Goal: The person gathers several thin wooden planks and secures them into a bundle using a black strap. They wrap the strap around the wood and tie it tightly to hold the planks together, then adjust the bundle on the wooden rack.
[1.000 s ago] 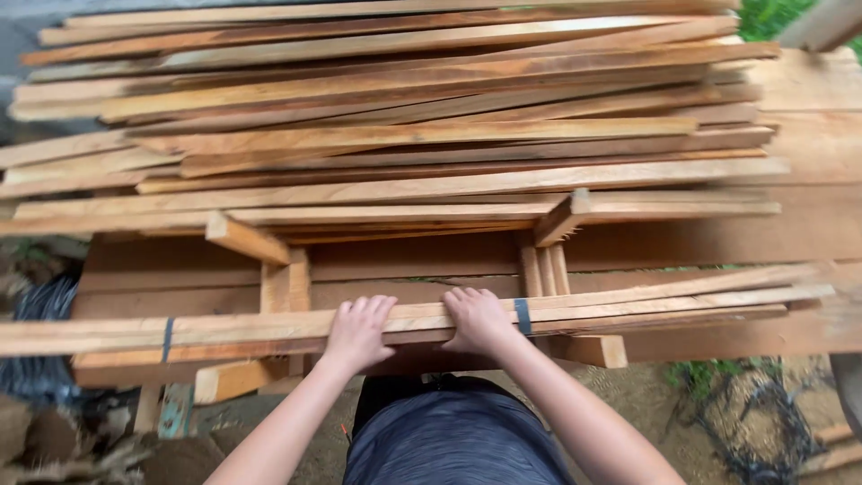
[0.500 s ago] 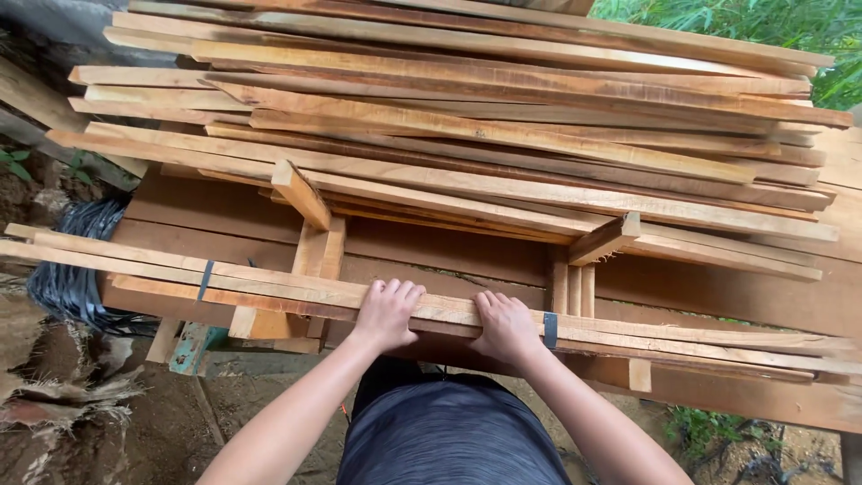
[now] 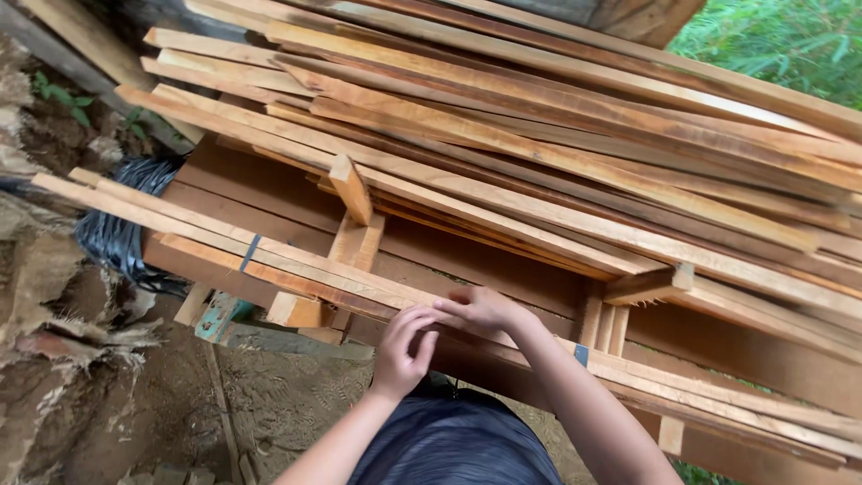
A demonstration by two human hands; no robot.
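Now both hands on bundled wood strips (image 3: pixel 296 269), left hand (image 3: pixel 404 352) curled, right hand (image 3: pixel 480 310) flat

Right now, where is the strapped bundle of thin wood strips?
In the head view the strapped bundle of wood strips runs from upper left to lower right, in front of the big stack of planks, with both hands, left hand and right hand, on its middle.

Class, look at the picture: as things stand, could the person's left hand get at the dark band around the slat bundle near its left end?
Probably yes. The left hand grips the bundle of slats, and the dark band lies further along it, with nothing over it or in between; it might take a stretch or a sidestep.
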